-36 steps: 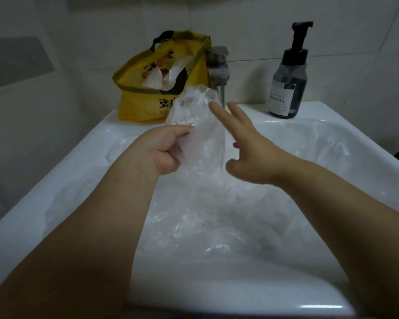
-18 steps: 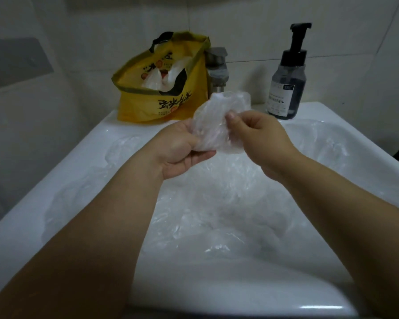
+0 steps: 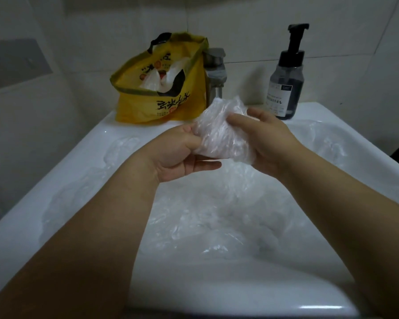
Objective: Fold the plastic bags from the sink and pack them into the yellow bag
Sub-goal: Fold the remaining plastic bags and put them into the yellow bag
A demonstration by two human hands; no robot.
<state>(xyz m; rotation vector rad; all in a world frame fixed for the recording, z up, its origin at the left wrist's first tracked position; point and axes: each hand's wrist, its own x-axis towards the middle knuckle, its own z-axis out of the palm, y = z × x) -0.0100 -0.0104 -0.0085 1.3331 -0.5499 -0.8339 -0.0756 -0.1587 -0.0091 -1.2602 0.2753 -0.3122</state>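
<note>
Above the sink (image 3: 97, 143), left hand (image 3: 177, 155) and right hand (image 3: 265, 139) pinch opposite edges of a half-folded plastic bag (image 3: 221, 132), best squeezed flat and airless before joining the yellow bag (image 3: 171, 104) on the sink's back-left rim, loose bags (image 3: 205, 215) waiting in the sink.

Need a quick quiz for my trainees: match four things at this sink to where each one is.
Things
1. yellow bag
2. pump bottle
3. crumpled clear bag
4. loose plastic bags

Places
A. lying in the basin of the sink
B. held between the left hand and the right hand
C. on the back ledge, right of the tap
D. on the back ledge, left of the tap

Pairs: 1-D, 2-C, 3-B, 4-A
</note>
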